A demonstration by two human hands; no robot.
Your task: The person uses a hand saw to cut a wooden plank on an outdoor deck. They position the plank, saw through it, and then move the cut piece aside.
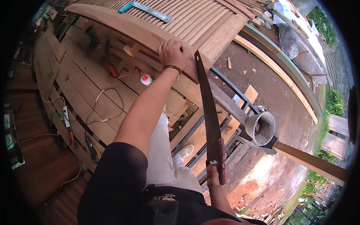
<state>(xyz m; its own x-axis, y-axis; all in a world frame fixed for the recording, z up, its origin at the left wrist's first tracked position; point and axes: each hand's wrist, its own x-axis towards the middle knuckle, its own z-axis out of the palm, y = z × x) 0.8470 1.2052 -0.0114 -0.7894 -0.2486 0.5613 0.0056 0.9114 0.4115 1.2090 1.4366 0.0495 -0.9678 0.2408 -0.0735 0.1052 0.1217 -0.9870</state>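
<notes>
My left hand (173, 55), with a beaded bracelet at the wrist, grips the near end of a long brown wooden board (129, 32), its fingers curled over the board. My right hand (213, 177) is closed around the brown handle of a handsaw (210, 112). The saw's dark blade points away from me, toothed edge to the left. Its tip is beside the board's end, close to my left hand; whether the blade touches the wood I cannot tell. Under the board lies a slatted wooden panel (195, 26), and a try square (152, 12) with a teal handle rests on it.
A white bottle with a red cap (146, 79) stands below the board. At left, a power strip (66, 117) and cords lie on planks. A grey bucket (252, 130) is at right beside a wooden beam (307, 158). Below me is a dark metal frame (229, 84).
</notes>
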